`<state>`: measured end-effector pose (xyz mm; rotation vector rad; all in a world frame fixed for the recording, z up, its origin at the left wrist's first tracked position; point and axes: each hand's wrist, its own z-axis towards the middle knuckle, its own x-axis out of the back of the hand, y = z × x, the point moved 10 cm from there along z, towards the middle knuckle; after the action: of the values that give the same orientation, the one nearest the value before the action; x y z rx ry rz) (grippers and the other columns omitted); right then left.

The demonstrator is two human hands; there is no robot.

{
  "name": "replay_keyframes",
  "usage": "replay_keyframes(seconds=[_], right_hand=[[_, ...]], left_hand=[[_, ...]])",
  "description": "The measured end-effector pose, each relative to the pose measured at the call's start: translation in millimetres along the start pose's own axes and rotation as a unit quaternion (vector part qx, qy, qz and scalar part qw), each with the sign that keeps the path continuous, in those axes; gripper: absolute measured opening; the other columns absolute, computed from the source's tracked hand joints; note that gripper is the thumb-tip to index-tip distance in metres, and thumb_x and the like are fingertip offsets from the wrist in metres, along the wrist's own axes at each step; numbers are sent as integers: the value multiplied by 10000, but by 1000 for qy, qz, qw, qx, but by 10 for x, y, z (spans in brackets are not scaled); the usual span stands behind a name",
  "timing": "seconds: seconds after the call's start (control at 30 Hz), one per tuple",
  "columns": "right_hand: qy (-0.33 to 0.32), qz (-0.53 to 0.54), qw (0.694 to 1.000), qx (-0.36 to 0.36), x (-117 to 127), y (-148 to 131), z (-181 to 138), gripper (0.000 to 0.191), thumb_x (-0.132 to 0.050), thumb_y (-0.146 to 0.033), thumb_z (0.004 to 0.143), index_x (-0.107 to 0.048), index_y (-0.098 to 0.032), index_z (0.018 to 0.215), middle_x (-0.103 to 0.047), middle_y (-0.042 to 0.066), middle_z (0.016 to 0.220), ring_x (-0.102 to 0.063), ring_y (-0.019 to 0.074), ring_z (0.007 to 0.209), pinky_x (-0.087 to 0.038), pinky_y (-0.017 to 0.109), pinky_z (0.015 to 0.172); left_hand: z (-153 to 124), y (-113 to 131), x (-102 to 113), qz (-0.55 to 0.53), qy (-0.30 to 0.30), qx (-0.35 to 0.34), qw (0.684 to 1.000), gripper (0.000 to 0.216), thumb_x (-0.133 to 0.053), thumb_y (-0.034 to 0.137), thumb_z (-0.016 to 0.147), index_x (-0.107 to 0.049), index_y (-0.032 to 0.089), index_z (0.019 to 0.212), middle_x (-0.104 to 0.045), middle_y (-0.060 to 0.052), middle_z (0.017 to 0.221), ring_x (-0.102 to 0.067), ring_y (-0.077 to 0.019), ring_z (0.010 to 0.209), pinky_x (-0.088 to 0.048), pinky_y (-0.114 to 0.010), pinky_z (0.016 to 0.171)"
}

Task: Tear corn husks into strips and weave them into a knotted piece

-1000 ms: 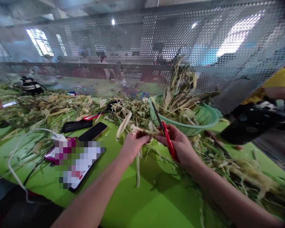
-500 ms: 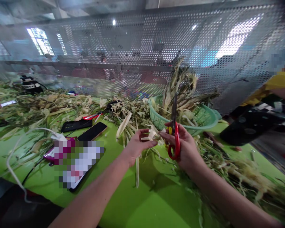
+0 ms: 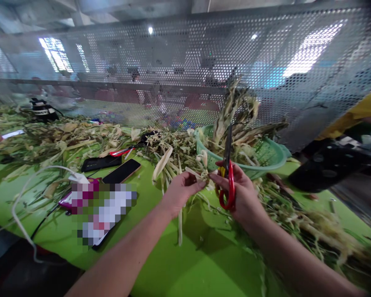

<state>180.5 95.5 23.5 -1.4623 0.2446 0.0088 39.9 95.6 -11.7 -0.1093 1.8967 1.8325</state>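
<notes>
My left hand pinches a small pale plant piece with strips of husk hanging from it, held above the green table. My right hand touches the same piece with its fingertips and grips red-handled scissors, blades pointing straight up. Just behind both hands stands a green plastic basket full of husked stalks.
Husk scraps litter the table's far side and right edge. Phones and a white cable lie at left, with a second pair of red scissors beyond. A perforated metal screen closes the back. Another person in yellow sits at right.
My right hand swung the scissors from leaning left to pointing straight up. My left hand opened from a fist into a pinch, and both hands lifted the piece slightly.
</notes>
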Motion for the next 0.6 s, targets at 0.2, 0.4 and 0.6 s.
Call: replay_keyframes(seconds=[0.2, 0.4, 0.6], right_hand=[[-2, -14, 1000, 10, 16, -41, 23, 463, -857, -300, 560, -628, -261, 960, -625, -36, 780, -558, 135, 657, -439, 244, 592], [-62, -116, 991, 17, 32, -116, 165, 451, -841, -341, 602, -634, -254, 993, -616, -19, 794, -554, 156, 735, -450, 248, 665], [-177, -294, 938, 56, -61, -201, 230, 473, -801, -366, 650, -603, -248, 1063, -631, 30, 863, -562, 231, 827, -468, 321, 758]], left_hand=[[0, 43, 80, 25, 36, -4, 999, 314, -786, 394, 672, -639, 140, 785, -597, -15, 748, -538, -128, 731, -411, -284, 758], [49, 172, 392, 12, 117, -30, 993, 239, -751, 347, 693, -654, 150, 789, -607, -12, 763, -552, -117, 729, -427, -255, 735], [51, 404, 657, -18, 175, -82, 981, 194, -707, 333, 710, -640, 161, 770, -657, -11, 767, -606, -125, 737, -437, -246, 709]])
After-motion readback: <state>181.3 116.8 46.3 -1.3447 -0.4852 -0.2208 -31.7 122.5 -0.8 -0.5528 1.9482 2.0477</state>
